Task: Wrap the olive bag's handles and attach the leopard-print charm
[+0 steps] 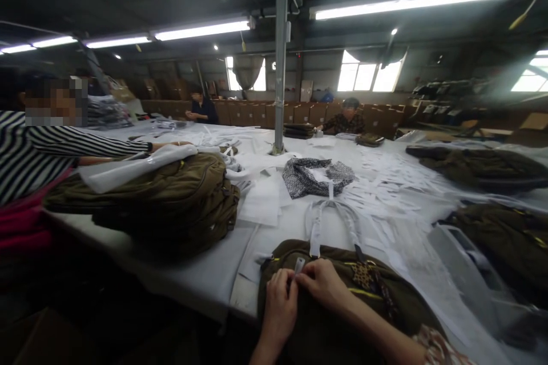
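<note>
An olive-green handbag (317,319) with yellow trim lies before me at the table's near edge. Its two handles (315,228) are wrapped in pale material and stand up in an arch. A gold openwork charm (363,275) hangs at the foot of the right handle. My left hand (280,302) and my right hand (324,282) meet over the bag's upper left part, fingers closed in a pinch. A small whitish, translucent piece (299,265) sticks up between their fingertips; its exact kind cannot be made out.
Olive backpacks (171,194) are piled at left, beside a co-worker in a striped sleeve (94,142). A black-and-white patterned cloth (317,177) and white paper scraps (402,182) lie beyond my bag. A grey tape dispenser-like object (462,268) and more bags (505,239) are at right. A post (280,57) rises mid-table.
</note>
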Motion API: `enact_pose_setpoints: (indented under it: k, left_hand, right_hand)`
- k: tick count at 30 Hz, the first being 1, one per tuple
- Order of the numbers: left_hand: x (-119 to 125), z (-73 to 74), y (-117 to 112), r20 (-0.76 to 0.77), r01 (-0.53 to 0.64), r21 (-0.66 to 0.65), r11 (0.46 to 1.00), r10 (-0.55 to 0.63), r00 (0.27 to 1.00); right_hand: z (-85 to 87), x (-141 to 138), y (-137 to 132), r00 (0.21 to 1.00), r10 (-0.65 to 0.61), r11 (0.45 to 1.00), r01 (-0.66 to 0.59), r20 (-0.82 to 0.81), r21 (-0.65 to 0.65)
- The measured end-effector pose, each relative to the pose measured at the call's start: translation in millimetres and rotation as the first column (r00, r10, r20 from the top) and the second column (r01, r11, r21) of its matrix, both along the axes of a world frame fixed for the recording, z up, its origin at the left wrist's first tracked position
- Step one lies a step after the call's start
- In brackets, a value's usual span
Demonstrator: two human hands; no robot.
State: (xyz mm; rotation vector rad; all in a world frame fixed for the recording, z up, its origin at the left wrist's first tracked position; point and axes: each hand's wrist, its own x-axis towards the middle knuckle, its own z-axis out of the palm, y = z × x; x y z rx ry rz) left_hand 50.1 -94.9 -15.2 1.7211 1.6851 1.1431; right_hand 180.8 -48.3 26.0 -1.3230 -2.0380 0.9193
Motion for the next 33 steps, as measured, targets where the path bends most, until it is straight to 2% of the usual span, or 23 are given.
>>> enact_pose_setpoints:
  k: [6,11,16,19,21,25,29,31,33]
  left_hand:
    - [-1,2.2,-1,0.004,-0.005,-0.004,1.000,0.005,1.000]
    - [-4,7.3,-2,0.070,0.030,-0.038,0.999,-0.027,0.997]
    - [-5,8.4,2,0.141,0.001,-0.044,0.999,0.005,0.990]
    - [-5,8.1,5,0.248,-0.029,-0.088,0.996,0.050,0.967]
    - [-6,8.2,6,0.276,-0.012,-0.093,0.996,0.037,0.961]
    - [-11,10.4,8,0.232,0.074,-0.077,0.994,-0.054,0.971]
    - [-15,14.1,8,0.174,0.146,-0.070,0.987,-0.131,0.976]
    - [-13,12.8,7,0.108,0.123,-0.049,0.991,-0.117,0.987]
    - [-8,7.8,6,0.046,0.042,-0.010,0.999,-0.042,0.998]
  right_hand:
    - [0.4,-2,0,0.995,-0.101,0.995,0.101,-0.002,0.004]
    - [-2.9,0,1,0.999,-0.002,1.000,0.002,-0.036,0.004]
    - [-6.7,0,0,0.999,-0.003,1.000,0.004,-0.049,0.026]
    - [-7.1,1,0,1.000,-0.004,0.999,0.005,-0.021,0.046]
    - [-6.6,2,0,1.000,0.013,0.998,-0.013,-0.009,0.064]
    - [-5.9,5,2,0.997,0.071,0.992,-0.072,0.015,0.106]
    - [-4.8,8,11,0.982,0.185,0.971,-0.188,0.030,0.147]
    - [-2.7,10,17,0.971,0.238,0.961,-0.237,0.007,0.144]
    - [0.8,15,23,0.983,0.182,0.973,-0.177,-0.021,0.147]
